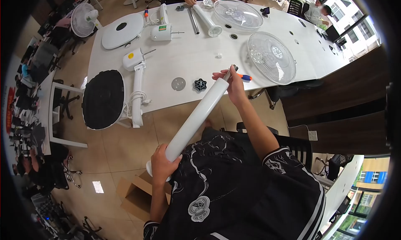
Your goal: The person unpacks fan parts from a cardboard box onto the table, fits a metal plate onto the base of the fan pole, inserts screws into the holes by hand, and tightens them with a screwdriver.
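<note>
A long white fan-stand pole [200,110] slants across the front of my body. My left hand [166,162] is wrapped around its lower part, near the flared end [149,168]. At the upper end a metal tube [227,76] sticks out of the pole, and my right hand [234,87] is closed on it with thumb and fingers. Just beside that hand shows a blue and orange screwdriver handle [246,77]; its shaft is hidden. On the table near the pole's upper end lie a black star-shaped knob [199,85] and a round metal plate [178,84].
The white table [167,94] carries fan motors [161,32], clear fan guards [271,56], a black-topped base [103,99] and a white base [122,30]. Across it a person's hands [190,0] touch another pole [207,21]. An open cardboard box [138,194] stands on the floor.
</note>
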